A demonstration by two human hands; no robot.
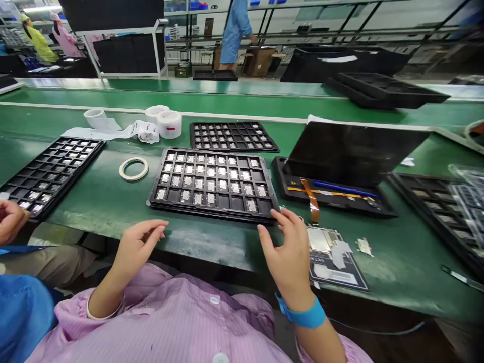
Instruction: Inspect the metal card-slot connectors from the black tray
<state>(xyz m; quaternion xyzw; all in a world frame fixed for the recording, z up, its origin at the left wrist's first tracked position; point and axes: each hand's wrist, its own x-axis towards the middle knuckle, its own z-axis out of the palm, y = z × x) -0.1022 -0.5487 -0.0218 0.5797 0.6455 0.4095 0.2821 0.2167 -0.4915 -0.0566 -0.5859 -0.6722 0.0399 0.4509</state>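
A black plastic tray [170,189] lies on the green workbench [378,267] right in front of me, with rows of small metal-topped parts in its pockets. Some pockets are bare. My right hand [285,247] has its fingers spread at the tray's lower right corner, and they seem to touch it. My left hand [139,243] hovers open just off the tray's lower left edge, holding nothing. Beside my right hand lies a circuit board on a dark printed sheet [330,257].
Other loaded trays [230,136] and a roll of masking tape [133,169] sit on the bench, with white label rolls [168,123] behind. A tablet with an orange ribbon cable [310,199] stands at right. A co-worker's hand [10,220] rests at far left.
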